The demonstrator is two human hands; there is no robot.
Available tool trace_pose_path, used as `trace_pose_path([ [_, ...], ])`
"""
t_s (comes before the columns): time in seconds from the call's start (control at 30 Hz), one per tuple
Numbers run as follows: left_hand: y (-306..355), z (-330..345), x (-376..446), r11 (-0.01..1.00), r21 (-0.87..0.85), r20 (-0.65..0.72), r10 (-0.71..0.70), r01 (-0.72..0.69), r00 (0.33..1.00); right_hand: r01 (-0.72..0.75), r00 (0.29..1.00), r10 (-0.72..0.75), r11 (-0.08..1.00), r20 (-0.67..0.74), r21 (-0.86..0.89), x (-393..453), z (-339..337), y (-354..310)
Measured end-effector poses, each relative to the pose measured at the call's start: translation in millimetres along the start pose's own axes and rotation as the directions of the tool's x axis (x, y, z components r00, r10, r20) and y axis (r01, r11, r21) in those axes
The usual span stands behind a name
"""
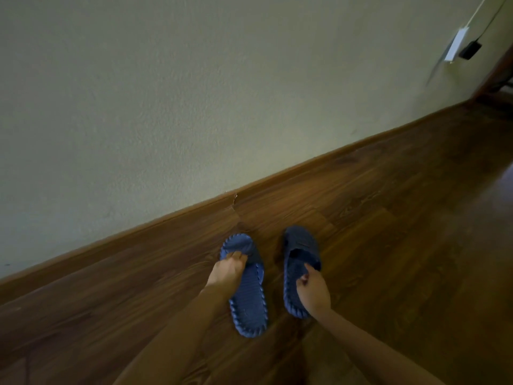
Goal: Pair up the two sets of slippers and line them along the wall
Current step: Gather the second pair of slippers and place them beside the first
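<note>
Two dark blue slippers lie side by side on the wooden floor, toes pointing toward the wall. My left hand (pixel 226 270) grips the strap of the left blue slipper (pixel 248 295). My right hand (pixel 313 291) holds the right blue slipper (pixel 298 254) at the rear edge of its strap, covering part of its sole. A gap of floor separates the two slippers, and their toes stop short of the brown skirting board (pixel 172 218). No second pair of slippers is in view.
The pale green wall (pixel 166 107) runs diagonally from lower left to upper right. A white power strip (pixel 455 47) and a black adapter (pixel 470 50) hang on it at the far right. Bare wooden floor (pixel 402 218) stretches to the right.
</note>
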State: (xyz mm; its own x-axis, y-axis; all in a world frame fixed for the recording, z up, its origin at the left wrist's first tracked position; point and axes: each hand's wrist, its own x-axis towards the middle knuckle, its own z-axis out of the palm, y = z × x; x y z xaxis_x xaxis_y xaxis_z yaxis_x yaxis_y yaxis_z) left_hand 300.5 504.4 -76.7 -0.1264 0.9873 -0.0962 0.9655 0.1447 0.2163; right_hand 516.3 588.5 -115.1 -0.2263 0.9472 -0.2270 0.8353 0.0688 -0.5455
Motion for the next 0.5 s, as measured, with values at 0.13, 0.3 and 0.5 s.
trace_pose_path([
  [0.13, 5, 1, 4, 0.995, -0.067, 0.012, -0.080, 0.080, 0.997, 0.064, 0.986, -0.053, 0.996, 0.155, -0.069, 16, 1, -7],
  [0.3, 3, 4, 6, 0.975, -0.172, -0.013, -0.145, 0.140, 0.989, 0.074, 0.960, -0.061, 0.997, 0.274, -0.038, 32, -5, -15],
  [0.5, 6, 7, 3, 0.990, -0.068, -0.015, -0.125, 0.124, 0.992, 0.247, 0.932, -0.212, 0.965, 0.293, -0.089, 5, 17, -35],
])
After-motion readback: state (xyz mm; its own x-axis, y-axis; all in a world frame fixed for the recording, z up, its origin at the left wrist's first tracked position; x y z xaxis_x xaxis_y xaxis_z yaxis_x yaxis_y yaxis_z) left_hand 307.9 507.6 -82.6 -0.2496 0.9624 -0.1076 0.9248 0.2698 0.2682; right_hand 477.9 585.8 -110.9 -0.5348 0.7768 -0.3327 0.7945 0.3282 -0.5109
